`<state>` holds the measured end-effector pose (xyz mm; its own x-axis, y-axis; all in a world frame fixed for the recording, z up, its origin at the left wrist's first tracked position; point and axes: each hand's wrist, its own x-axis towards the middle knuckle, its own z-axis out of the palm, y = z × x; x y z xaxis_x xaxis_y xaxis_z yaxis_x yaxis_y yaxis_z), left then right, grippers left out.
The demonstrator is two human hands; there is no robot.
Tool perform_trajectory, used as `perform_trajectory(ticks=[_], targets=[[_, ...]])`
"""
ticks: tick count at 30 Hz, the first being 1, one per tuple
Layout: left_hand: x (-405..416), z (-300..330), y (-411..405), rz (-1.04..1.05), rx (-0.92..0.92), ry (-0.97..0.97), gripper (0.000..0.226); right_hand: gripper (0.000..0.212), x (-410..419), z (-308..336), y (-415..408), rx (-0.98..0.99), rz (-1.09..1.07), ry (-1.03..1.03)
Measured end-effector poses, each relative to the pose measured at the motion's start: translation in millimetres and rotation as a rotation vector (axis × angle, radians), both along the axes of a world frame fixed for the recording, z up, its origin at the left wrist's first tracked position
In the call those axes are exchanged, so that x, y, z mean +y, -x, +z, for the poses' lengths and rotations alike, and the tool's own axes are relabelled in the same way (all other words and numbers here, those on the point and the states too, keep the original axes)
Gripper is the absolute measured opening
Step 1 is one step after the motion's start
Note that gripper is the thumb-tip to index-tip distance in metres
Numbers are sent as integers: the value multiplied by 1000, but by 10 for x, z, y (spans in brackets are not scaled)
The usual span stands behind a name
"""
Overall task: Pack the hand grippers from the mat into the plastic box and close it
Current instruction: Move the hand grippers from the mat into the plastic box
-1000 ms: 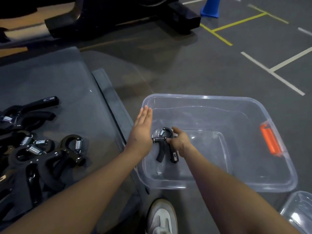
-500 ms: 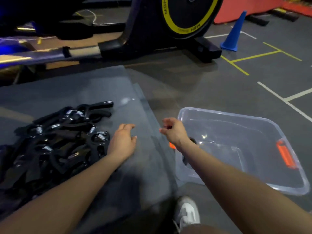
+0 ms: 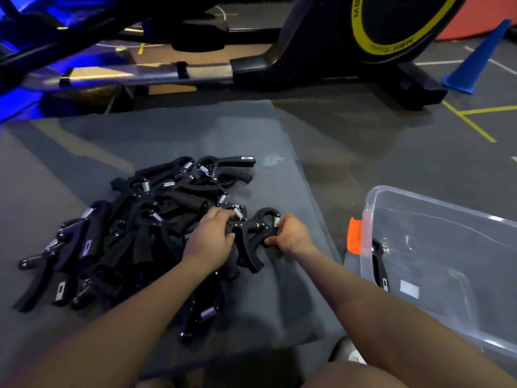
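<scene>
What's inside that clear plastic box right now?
One black hand gripper lies inside the plastic box, near its left wall by the orange latch. The rest of the visible floor looks bare; the right arm and frame edge hide the near corner.

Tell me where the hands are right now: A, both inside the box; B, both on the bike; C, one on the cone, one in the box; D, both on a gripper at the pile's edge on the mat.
D: the left hand and right hand both hold one gripper on the mat, outside the box.
</scene>
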<state>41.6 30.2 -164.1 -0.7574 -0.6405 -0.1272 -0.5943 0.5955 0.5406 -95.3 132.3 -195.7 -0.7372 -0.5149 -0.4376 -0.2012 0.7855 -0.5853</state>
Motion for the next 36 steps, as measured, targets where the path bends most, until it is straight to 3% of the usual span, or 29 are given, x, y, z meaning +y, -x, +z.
perform_trajectory(ticks=[7, 10, 14, 16, 22, 25, 30, 36], targets=[[-12, -12, -17, -6, 6, 5, 43, 29, 27, -26, -31, 88, 61, -106], [17, 10, 26, -17, -11, 4, 42, 9, 36, 0, -22, 93, 119, -86], [73, 71, 90, -23, -32, 11, 42, 37, 76, 28, 17, 29, 46, -28], [98, 94, 120, -25, -26, 4, 41, 40, 91, 79, 25, -7, -17, 0], [170, 147, 200, -43, -21, -31, 42, 14, 85, 199, 32, -54, -179, 190], [212, 174, 235, -50, -10, -37, 41, 19, 87, 274, 21, -22, -221, 301], [271, 225, 324, -44, 28, -55, 47, 7, 93, 564, 49, -3, -281, 489], [294, 263, 520, 72, 152, -205, 47, 16, 94, 808, 73, 18, -229, 543]])
